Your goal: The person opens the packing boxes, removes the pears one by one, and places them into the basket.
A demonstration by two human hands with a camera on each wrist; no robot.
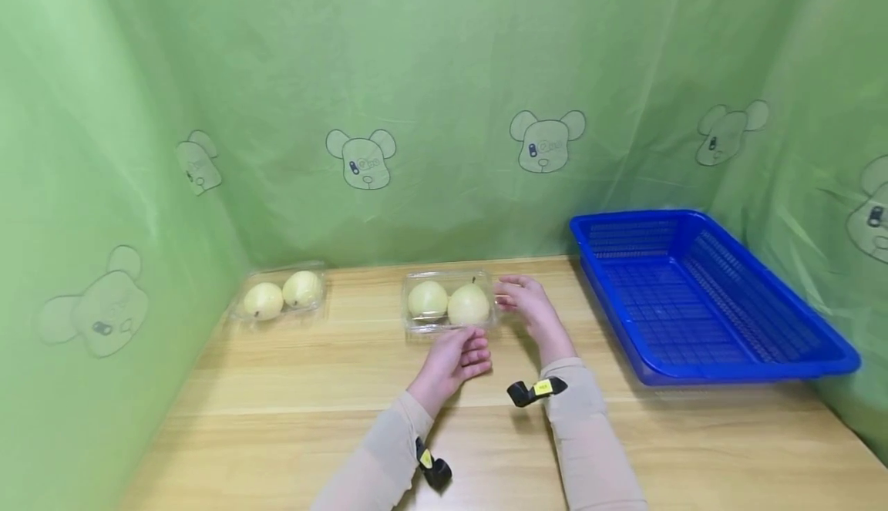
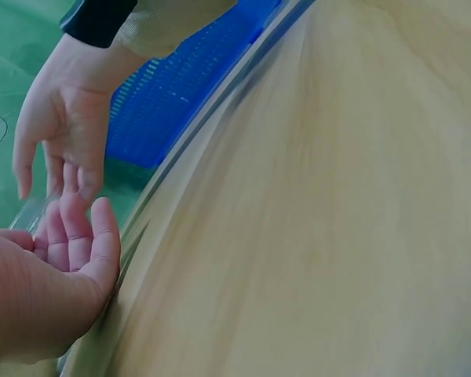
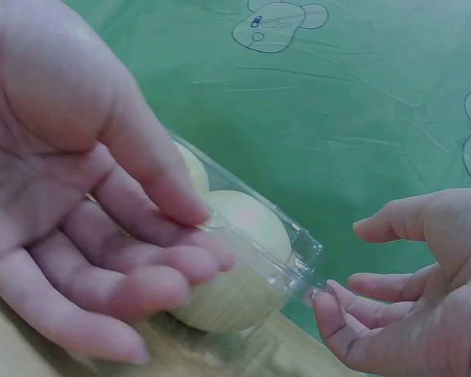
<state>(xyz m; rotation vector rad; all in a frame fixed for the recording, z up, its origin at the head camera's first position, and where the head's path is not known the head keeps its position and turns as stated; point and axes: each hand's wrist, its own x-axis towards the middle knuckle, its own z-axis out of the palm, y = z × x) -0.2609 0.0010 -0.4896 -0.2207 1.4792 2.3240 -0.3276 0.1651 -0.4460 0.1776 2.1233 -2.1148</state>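
Observation:
A clear plastic box (image 1: 423, 331) holding two pale yellow-green pears (image 1: 468, 305) stands on the table near the back wall. At its front side is my left hand (image 1: 454, 361), fingers loosely bent and thumb close to the box edge in the right wrist view; contact is unclear. My right hand (image 1: 529, 307) is at the box's right end. In the right wrist view, fingertips (image 3: 323, 310) of that hand meet the clear corner, with the thumb held apart. The left wrist view shows both hands, with only a bit of clear plastic behind them.
A second clear box (image 1: 321, 266) with two pears (image 1: 264, 301) lies at the back left. On the right stands a blue plastic basket (image 1: 694, 372). Green curtains (image 1: 444, 72) with bear drawings hang around the wooden table (image 1: 291, 388).

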